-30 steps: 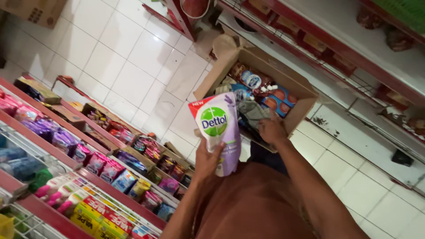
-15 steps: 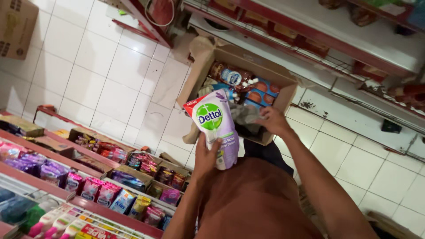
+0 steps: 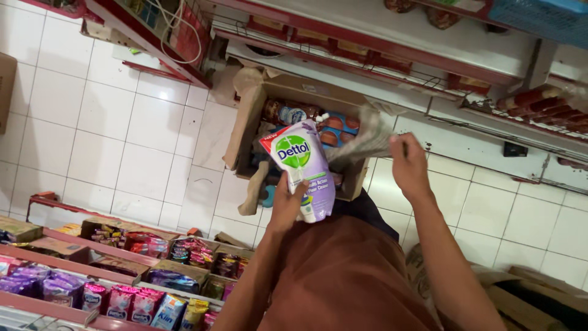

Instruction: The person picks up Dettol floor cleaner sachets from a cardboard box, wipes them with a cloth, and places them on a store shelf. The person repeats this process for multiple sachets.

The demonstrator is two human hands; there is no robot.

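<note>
Above the carton (image 3: 245, 122), upright pouch (image 3: 304, 171) in left-hand (image 3: 288, 205) grip, right hand (image 3: 409, 167) pinching cloth (image 3: 361, 140).

Your left hand (image 3: 286, 205) holds a tall refill pouch (image 3: 301, 168), white and lilac with a red top corner and a round green label, upright over an open cardboard box (image 3: 245, 125) on the floor, where more packs in blue, orange and brown lie. Your right hand (image 3: 409, 167) pinches a crumpled grey wrapper (image 3: 361, 140) just beside the pouch. Along the shelf at lower left you see rows of small sachets (image 3: 131, 301) in pink, purple, blue and yellow.
</note>
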